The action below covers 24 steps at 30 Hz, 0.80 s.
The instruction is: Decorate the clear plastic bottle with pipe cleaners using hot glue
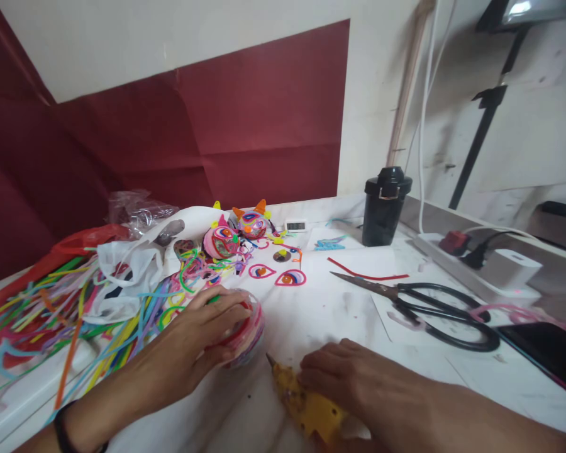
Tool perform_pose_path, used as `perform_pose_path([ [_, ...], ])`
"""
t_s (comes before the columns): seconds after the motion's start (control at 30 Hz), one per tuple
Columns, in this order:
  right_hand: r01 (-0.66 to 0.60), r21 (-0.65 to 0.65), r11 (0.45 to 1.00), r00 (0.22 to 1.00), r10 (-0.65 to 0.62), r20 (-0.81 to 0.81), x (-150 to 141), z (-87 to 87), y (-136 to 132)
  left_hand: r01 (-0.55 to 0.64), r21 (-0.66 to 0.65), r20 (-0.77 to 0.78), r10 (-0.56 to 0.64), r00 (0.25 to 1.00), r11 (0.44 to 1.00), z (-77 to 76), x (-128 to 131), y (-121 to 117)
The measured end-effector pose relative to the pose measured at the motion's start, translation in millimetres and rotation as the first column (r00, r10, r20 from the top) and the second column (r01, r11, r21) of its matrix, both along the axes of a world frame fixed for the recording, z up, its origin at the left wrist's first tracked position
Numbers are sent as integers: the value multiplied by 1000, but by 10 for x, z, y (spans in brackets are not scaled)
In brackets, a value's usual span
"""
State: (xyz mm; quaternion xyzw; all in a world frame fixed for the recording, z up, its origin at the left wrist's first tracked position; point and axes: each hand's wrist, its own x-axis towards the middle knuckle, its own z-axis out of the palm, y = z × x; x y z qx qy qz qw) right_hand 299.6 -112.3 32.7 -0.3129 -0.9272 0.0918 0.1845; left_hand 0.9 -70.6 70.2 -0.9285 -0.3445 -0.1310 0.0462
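Note:
My left hand [212,333] is wrapped over a round ball [249,336] covered in pink and red strips, which rests on the white table; part of it is hidden under the fingers. My right hand [344,384] grips a yellow hot glue gun [306,406]. Its dark nozzle points up and left, close to the ball but apart from it. Beyond the hands lie two eye shapes [291,278] outlined in pink, with orange centres. Two decorated round heads [221,240] with pointed ears stand farther back.
Colourful pipe cleaners [61,302] are heaped at left. Large black-handled scissors [405,299] lie at right below a red pipe cleaner [363,272]. A black cup [383,211], a power strip [481,270] and a phone [551,352] line the right side. A small digital display [296,226] stands behind.

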Motion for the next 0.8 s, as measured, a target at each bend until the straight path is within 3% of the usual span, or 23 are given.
perform_pose_path([
  [0.17,-7,231,973,988,-30,154,-88,-284,54,13,-13,4,-13,1000,1000,-3,-43,21],
  [0.33,74,459,885,990,-121,72,-96,-530,3,35,-63,10,-34,999,997,8,-117,98],
  [0.43,68,503,862,984,-140,106,-36,-558,-19,39,-91,10,-38,999,995,0,-195,162],
  [0.6,1,352,936,978,-74,193,100,-409,-32,33,-106,35,-30,999,994,-26,-278,229],
  [0.73,93,176,980,979,-122,163,205,-181,-167,60,-103,7,-60,998,993,-65,-298,255],
  [0.8,122,103,987,985,-133,112,251,-65,-218,17,-85,9,-16,1000,996,-88,-304,263],
])
